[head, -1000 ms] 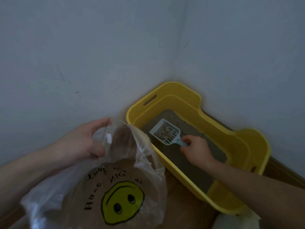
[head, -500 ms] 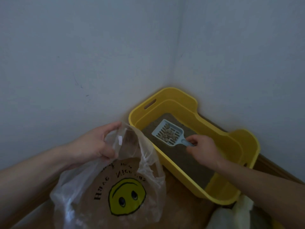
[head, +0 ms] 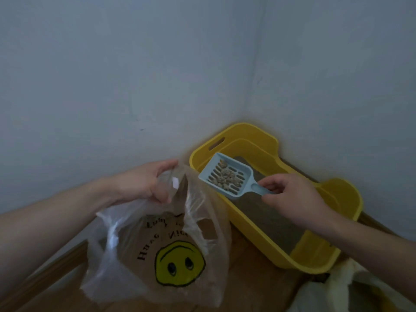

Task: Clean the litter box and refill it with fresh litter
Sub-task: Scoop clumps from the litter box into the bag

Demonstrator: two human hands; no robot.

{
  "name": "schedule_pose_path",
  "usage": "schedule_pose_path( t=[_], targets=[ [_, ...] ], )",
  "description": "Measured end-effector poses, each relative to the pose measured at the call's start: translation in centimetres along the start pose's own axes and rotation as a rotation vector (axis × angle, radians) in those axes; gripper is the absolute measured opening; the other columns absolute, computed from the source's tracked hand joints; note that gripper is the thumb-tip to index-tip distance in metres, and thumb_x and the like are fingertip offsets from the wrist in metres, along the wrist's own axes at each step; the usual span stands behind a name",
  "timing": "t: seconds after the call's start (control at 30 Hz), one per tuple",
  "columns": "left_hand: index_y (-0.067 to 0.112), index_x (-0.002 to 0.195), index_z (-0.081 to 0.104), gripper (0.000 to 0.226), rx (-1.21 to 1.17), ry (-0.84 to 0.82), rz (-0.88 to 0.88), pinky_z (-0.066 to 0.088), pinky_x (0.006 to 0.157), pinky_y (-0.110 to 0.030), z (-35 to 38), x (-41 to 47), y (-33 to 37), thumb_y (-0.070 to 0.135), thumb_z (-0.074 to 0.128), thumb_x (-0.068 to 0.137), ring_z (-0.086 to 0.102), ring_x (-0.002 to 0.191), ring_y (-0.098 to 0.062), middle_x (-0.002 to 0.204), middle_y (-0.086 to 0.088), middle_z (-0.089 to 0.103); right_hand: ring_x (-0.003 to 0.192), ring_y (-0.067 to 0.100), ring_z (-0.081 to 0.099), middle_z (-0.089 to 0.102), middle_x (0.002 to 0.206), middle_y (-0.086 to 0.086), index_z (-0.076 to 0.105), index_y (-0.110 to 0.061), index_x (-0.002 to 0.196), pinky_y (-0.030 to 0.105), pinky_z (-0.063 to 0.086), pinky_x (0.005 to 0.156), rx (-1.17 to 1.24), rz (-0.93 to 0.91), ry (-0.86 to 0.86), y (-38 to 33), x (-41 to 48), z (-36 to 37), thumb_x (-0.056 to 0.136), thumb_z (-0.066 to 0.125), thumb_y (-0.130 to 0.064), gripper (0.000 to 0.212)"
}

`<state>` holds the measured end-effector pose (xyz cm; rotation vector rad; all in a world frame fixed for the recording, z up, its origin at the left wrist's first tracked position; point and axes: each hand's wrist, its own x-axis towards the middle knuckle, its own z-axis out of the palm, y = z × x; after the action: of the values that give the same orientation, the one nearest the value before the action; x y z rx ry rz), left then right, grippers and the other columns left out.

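Your right hand [head: 292,200] has its grip closed on the handle of the light blue scoop [head: 227,176], pinching it between thumb and fingers. The scoop is lifted above the near left rim of the yellow litter box [head: 346,199], its slotted tray level and pointing toward the bag. A small heap of brownish clumps [head: 225,175] lies on the slots in the middle of the tray.

Your left hand [head: 144,183] has its grip closed on the top edge of the clear plastic bag [head: 157,244], bunching the film between thumb and fingers and holding the mouth open. The bag hangs just beside the litter box on its left, and the front edge of the scoop sits at the bag's opening, close to your left hand's fingers. The bag carries a yellow smiley face [head: 179,263] with dark lettering above it; the words are too blurred to read.

The litter box stands on the wooden floor [head: 247,287] in the corner where two pale walls [head: 112,75] meet. Grey-brown litter [head: 267,221] covers its bottom in a flat layer. A slot handle is cut into the far left wall of the box. At the lower right edge of view is something pale and crumpled [head: 351,287]; you cannot tell what it is.
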<state>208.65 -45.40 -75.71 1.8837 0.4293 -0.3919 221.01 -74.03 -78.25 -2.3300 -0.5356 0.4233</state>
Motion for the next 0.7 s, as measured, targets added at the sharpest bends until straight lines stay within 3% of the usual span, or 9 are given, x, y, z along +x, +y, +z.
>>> schedule_pose_path(
  t=[0.1, 0.23, 0.33, 0.5, 0.6, 0.7],
  targets=[
    [0.018, 0.152, 0.029, 0.127, 0.069, -0.033, -0.004, 0.053, 0.067, -0.025, -0.9, -0.2, -0.2, 0.015, 0.073, 0.033, 0.066, 0.087, -0.001, 0.146, 0.011, 0.042, 0.073, 0.006, 0.066, 0.071, 0.082, -0.012, 0.07, -0.035, 0.092, 0.019, 0.051, 0.057, 0.034, -0.02, -0.012, -2.0, -0.9, -1.2, 0.08, 0.077, -0.011, 0.027],
    [0.023, 0.144, 0.039, 0.121, 0.133, -0.006, 0.027, 0.046, 0.101, -0.026, -1.1, -0.5, -0.5, 0.029, 0.071, 0.028, 0.051, 0.125, -0.007, 0.143, 0.014, 0.047, 0.074, 0.011, 0.069, 0.072, 0.078, -0.009, 0.07, -0.036, 0.081, 0.025, 0.055, 0.062, 0.054, -0.068, -0.061, -4.5, -2.0, -2.2, 0.078, 0.077, -0.007, 0.031],
    [0.016, 0.152, 0.03, 0.129, 0.205, 0.037, -0.006, 0.042, 0.103, -0.023, -1.4, -0.4, -0.8, 0.029, 0.073, 0.03, 0.041, 0.134, -0.01, 0.154, 0.006, 0.036, 0.067, 0.007, 0.068, 0.072, 0.071, -0.011, 0.071, -0.037, 0.078, 0.024, 0.054, 0.058, 0.004, -0.12, -0.12, -5.8, -3.1, -2.3, 0.075, 0.077, -0.009, 0.03],
    [0.017, 0.152, 0.03, 0.132, 0.198, 0.084, -0.05, 0.04, 0.107, -0.03, -1.6, -0.5, -0.7, 0.035, 0.073, 0.028, 0.046, 0.13, -0.016, 0.151, 0.003, 0.04, 0.059, -0.004, 0.064, 0.07, 0.067, -0.024, 0.076, -0.034, 0.079, 0.014, 0.048, 0.05, -0.114, -0.182, -0.269, -7.0, -4.4, -1.2, 0.072, 0.077, -0.01, 0.025],
    [0.016, 0.152, 0.031, 0.122, 0.165, 0.082, -0.086, 0.045, 0.09, -0.029, -1.5, -0.4, -0.8, 0.024, 0.076, 0.039, 0.059, 0.105, -0.016, 0.146, 0.0, 0.047, 0.055, -0.005, 0.062, 0.069, 0.063, -0.021, 0.076, -0.037, 0.082, 0.014, 0.043, 0.044, -0.193, -0.212, -0.342, -7.5, -5.0, -0.4, 0.074, 0.075, -0.014, 0.025],
    [0.018, 0.152, 0.03, 0.129, 0.069, 0.029, -0.081, 0.047, 0.077, -0.029, -1.3, -0.4, -1.3, 0.028, 0.078, 0.033, 0.064, 0.086, -0.015, 0.149, 0.003, 0.044, 0.06, -0.007, 0.059, 0.066, 0.065, -0.015, 0.076, -0.035, 0.089, 0.014, 0.041, 0.043, -0.346, -0.304, -0.374, -7.5, -5.2, 1.1, 0.079, 0.071, -0.02, 0.019]
  ],
)
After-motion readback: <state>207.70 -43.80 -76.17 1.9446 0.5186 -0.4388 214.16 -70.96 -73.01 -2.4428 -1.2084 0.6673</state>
